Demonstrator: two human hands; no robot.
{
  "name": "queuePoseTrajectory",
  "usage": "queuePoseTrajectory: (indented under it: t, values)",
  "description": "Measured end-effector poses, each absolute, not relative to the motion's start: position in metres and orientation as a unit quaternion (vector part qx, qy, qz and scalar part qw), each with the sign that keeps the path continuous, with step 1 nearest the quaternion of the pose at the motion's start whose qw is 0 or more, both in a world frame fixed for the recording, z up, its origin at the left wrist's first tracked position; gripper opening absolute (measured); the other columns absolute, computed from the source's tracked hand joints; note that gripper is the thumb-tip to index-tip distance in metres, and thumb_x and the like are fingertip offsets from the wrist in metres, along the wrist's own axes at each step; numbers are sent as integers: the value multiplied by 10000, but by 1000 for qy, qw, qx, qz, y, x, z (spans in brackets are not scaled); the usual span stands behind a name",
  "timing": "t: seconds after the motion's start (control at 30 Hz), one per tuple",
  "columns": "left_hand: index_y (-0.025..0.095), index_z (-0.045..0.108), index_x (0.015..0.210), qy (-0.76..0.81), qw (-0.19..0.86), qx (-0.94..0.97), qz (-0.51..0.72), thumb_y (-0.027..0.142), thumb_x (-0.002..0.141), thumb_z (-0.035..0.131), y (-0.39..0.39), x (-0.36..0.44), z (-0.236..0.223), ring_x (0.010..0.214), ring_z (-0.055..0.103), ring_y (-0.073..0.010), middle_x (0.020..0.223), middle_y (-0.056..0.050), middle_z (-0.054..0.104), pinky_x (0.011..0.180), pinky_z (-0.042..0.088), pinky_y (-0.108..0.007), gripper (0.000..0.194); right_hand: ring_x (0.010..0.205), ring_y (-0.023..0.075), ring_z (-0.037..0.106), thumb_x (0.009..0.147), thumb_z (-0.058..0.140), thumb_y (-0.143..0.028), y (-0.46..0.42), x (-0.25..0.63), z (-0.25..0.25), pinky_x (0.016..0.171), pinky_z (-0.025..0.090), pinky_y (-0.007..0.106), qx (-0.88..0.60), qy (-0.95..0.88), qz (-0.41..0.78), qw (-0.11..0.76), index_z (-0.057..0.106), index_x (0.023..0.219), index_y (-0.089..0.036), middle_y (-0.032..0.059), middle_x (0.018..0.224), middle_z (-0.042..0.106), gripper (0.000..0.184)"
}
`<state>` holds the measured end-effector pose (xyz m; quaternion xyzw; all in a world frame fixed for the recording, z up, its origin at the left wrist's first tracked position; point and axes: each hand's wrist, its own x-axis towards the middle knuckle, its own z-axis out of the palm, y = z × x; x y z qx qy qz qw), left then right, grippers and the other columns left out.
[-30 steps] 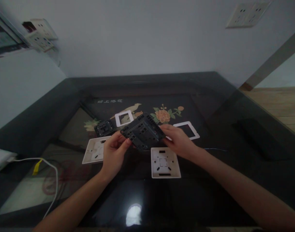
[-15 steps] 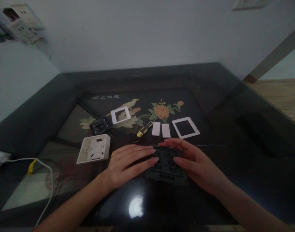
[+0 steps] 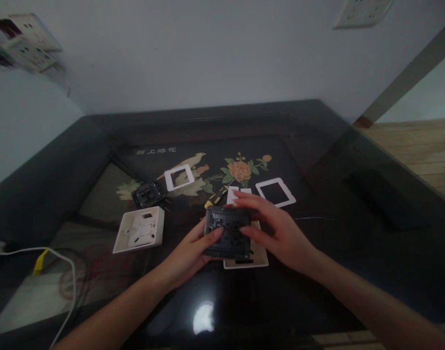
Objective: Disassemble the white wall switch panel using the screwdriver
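A black wall switch module (image 3: 228,238) is raised off a second white mounting box (image 3: 257,257), which shows below and to its right. My left hand (image 3: 189,255) grips the module's left side, thumb on its face and the other fingers behind it. On the right side, my right hand (image 3: 277,228) has its thumb on the face and its fingers over the far edge. Behind the hands lie two white rocker plates (image 3: 232,195), partly covered by my right fingers, and a yellow-and-black screwdriver (image 3: 215,198).
To the left, an open white mounting box (image 3: 160,233) stands near another black module (image 3: 147,194), a white frame (image 3: 189,177) and loose screws (image 3: 167,209). A second white frame (image 3: 291,199) lies at right. A white cable (image 3: 75,277) runs along the left.
The module has come up and left, turning in my hands, and the white box beneath it now shows. My left hand has shifted from over its top to its side. The view has shifted slightly.
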<state>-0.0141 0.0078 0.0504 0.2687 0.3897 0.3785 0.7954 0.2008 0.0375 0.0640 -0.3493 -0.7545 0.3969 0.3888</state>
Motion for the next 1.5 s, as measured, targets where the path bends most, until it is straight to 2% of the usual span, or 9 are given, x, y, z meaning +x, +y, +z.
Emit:
queuePoseTrajectory:
  t: [0.1, 0.23, 0.43, 0.63, 0.73, 0.83, 0.93, 1.1, 1.5]
  values:
    - [194, 523, 1347, 413, 772, 240, 419, 282, 840, 739, 15, -18, 52, 1003, 711, -285, 1135, -122, 724, 833, 592, -410, 559, 1272, 235, 569, 946, 559, -259, 67, 217, 52, 1006, 533, 468, -433, -801, 220, 350, 554, 1325, -258, 86, 1385, 597, 379]
    - [206, 409, 1444, 372, 768, 232, 468, 218, 802, 760, 17, -24, 46, 1114, 668, -301, 1250, -147, 673, 893, 576, -407, 732, 1323, 325, 520, 822, 721, -230, 94, 232, 21, 1102, 401, 601, -446, -830, 195, 273, 626, 1265, -206, 142, 1403, 580, 454]
    - [479, 153, 1507, 296, 781, 326, 443, 29, 660, 831, 8, -29, 33, 1306, 546, -267, 1521, -39, 459, 1092, 446, -421, 1175, 1308, 320, 534, 804, 735, -178, 97, 229, -5, 1170, 271, 618, -432, -846, 197, 241, 663, 1219, -196, 148, 1361, 608, 422]
    - [448, 112, 1528, 338, 739, 400, 423, 129, 762, 794, 7, -28, 40, 1230, 606, -281, 1515, -69, 454, 1001, 529, -404, 1074, 1251, 294, 576, 865, 689, -289, 77, 234, 28, 1083, 448, 563, -442, -808, 234, 312, 626, 1250, -226, 120, 1330, 612, 396]
    - [396, 120, 1543, 347, 718, 442, 411, 190, 739, 823, 5, -28, 47, 1277, 561, -332, 1505, -94, 463, 951, 560, -381, 1088, 1200, 231, 627, 875, 694, -297, 51, 228, 49, 1030, 531, 440, -381, -698, 437, 420, 599, 1267, -296, 58, 1296, 639, 403]
    - [392, 82, 1549, 353, 708, 462, 400, 210, 712, 846, 2, -28, 49, 1223, 602, -341, 1495, -109, 474, 886, 587, -366, 1148, 1233, 208, 601, 811, 772, -255, 26, 215, 55, 1068, 500, 394, -339, -637, 514, 464, 607, 1268, -338, 29, 1286, 638, 493]
    - [438, 20, 1539, 371, 698, 487, 372, 172, 738, 827, -1, -29, 48, 1204, 621, -312, 1522, -93, 443, 933, 569, -400, 1168, 1259, 215, 568, 785, 791, -208, 14, 206, 49, 1080, 489, 402, -351, -664, 483, 450, 587, 1299, -355, 37, 1316, 603, 572]
    - [419, 74, 1545, 386, 660, 528, 370, 155, 778, 793, -3, -28, 48, 1455, 350, -282, 1609, -53, 310, 1183, 330, -439, 1084, 1274, 234, 546, 788, 788, -223, 11, 203, 38, 1079, 487, 426, -356, -686, 463, 434, 548, 1348, -381, 42, 1351, 571, 629]
    - [322, 312, 1509, 397, 654, 504, 400, 143, 664, 865, -4, -26, 57, 1413, 409, -337, 1538, -99, 427, 1166, 352, -478, 1025, 1271, 239, 570, 795, 785, -221, 11, 202, 38, 1091, 472, 446, -340, -610, 562, 444, 539, 1367, -388, 44, 1366, 559, 645]
